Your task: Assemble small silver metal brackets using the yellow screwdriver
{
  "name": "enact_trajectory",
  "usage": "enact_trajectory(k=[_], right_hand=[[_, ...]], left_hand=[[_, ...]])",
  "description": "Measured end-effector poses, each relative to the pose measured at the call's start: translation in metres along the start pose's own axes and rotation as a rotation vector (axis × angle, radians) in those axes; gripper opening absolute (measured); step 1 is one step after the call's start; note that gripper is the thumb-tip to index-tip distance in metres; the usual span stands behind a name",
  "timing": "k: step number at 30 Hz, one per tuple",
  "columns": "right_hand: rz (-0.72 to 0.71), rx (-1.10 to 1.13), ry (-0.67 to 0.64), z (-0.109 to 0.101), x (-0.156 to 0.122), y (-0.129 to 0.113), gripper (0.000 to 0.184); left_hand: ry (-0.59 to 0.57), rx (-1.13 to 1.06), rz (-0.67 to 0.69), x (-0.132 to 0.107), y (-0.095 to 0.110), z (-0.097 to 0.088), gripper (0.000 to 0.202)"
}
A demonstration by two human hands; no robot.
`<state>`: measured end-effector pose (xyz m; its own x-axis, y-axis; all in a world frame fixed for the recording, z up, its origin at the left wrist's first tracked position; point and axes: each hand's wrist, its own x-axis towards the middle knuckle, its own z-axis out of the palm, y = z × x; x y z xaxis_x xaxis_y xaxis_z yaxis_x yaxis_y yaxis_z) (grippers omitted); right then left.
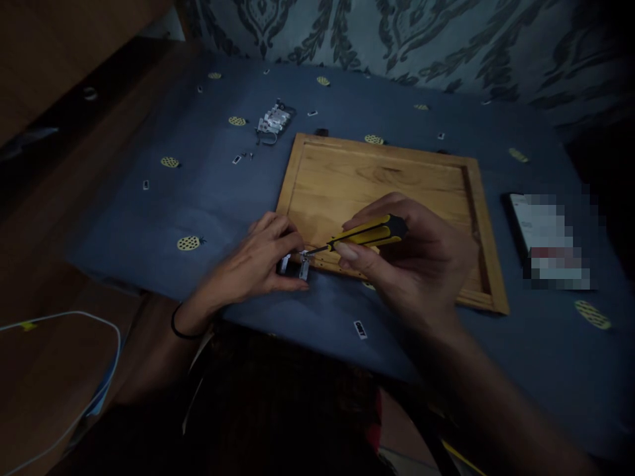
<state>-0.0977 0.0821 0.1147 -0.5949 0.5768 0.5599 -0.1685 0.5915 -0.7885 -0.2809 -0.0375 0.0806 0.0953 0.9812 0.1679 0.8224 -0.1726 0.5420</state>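
At the near left corner of a framed wooden panel [337, 172], my left hand [253, 261] pinches a small metal hinge [303, 268] against the panel's edge, thumb below and fingers above. My right hand [421, 264] grips a yellow and black screwdriver [370, 233] by its handle. The screwdriver slants down to the left, its tip at the hinge. Whether a screw sits under the tip is too small to tell. Part of the panel's near edge is hidden behind my right hand.
A blue cloth with pineapple prints [223, 198] covers the table. Beyond the panel's left corner lie several metal hinges [275, 121] and a few tiny screws [251, 157]. To the right is a dark-edged, blurred-out flat object [540, 231]. A white cable [118, 337] hangs at the lower left.
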Motion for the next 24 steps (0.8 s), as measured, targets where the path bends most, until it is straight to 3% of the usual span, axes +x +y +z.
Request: enact_trajectory(k=[10, 14, 19, 24], right_hand=[[0.042, 0.015, 0.051, 0.005, -0.001, -0.002, 0.037], [0.137, 0.085, 0.015, 0.002, -0.002, -0.005, 0.027], [0.149, 0.109, -0.069, -0.005, 0.001, -0.003, 0.034], [0.162, 0.146, -0.129, -0.007, 0.001, -0.003, 0.014]], left_hand=[[0.011, -0.018, -0.008, 0.000, -0.002, 0.001, 0.044], [0.002, -0.015, -0.017, 0.000, -0.001, 0.001, 0.046], [-0.009, -0.010, -0.022, 0.000, -0.001, 0.000, 0.047], [0.000, -0.005, -0.005, 0.000, -0.001, 0.001, 0.048]])
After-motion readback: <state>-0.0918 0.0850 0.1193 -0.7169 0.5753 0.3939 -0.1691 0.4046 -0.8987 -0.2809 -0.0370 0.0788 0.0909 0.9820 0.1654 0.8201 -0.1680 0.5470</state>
